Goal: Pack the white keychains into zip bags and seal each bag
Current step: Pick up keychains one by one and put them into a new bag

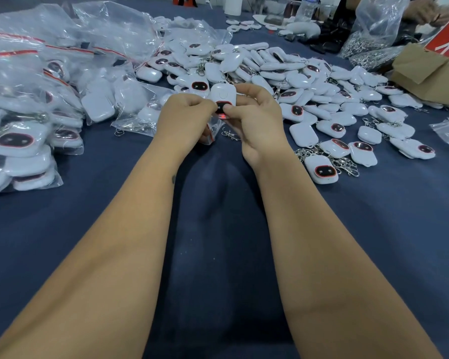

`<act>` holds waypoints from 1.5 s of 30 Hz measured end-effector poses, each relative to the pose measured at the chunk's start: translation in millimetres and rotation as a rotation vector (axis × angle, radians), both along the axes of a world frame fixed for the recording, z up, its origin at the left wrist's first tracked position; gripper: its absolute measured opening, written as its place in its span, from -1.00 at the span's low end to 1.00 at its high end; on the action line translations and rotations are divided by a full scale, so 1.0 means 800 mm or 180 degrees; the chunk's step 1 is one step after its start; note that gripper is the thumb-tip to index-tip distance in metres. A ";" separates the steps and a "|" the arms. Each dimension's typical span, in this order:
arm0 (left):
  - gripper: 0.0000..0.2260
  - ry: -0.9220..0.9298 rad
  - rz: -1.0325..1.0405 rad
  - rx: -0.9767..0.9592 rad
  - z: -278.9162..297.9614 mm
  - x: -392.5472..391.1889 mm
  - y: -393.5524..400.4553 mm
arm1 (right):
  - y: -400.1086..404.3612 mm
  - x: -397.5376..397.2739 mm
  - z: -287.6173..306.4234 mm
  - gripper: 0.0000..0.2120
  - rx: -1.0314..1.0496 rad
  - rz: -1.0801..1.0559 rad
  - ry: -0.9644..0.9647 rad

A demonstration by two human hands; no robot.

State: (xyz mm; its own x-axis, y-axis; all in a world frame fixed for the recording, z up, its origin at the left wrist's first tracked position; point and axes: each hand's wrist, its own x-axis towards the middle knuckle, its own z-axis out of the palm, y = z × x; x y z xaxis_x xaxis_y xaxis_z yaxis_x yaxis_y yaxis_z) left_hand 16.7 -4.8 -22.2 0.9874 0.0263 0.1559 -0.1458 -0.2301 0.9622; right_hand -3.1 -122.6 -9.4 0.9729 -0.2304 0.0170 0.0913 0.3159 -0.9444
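My left hand [186, 116] and my right hand [254, 117] meet at the middle of the table and together pinch a white keychain [222, 95] with a dark, red-rimmed face. A small clear zip bag [210, 130] hangs below the keychain between my hands; its red strip shows by my left palm. Whether the keychain's lower end is inside the bag is hidden by my fingers. A metal clasp [230, 134] lies on the cloth just under my right hand.
A big heap of loose white keychains [309, 81] spreads behind and right of my hands. Filled zip bags [31, 104] pile up on the left. A cardboard box [430, 73] and a bag of metal chains [368, 45] sit far right. Dark blue cloth [218, 229] covers the table.
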 end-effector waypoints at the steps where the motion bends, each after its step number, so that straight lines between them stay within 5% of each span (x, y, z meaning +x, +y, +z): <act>1: -0.87 -0.0004 -0.0023 0.0009 0.001 0.000 0.000 | 0.000 0.000 0.000 -0.67 0.0030 -0.0001 0.0008; 29: -0.76 -0.0419 0.0111 0.0850 0.002 -0.009 -0.007 | -0.002 0.005 0.002 -0.70 0.0244 0.0091 0.0117; 45: -0.87 0.0212 -0.0137 -0.0213 0.008 -0.008 0.000 | 0.002 0.005 0.001 -0.74 0.0109 -0.0157 0.0055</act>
State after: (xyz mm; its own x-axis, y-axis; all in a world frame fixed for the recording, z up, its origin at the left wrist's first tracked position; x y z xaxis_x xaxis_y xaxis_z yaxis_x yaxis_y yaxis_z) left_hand 10.4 -5.1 -15.5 0.9960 -0.0083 0.0893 -0.0895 -0.1599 0.9831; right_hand 0.6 -120.6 -8.7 0.9605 -0.2781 -0.0084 0.0912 0.3434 -0.9347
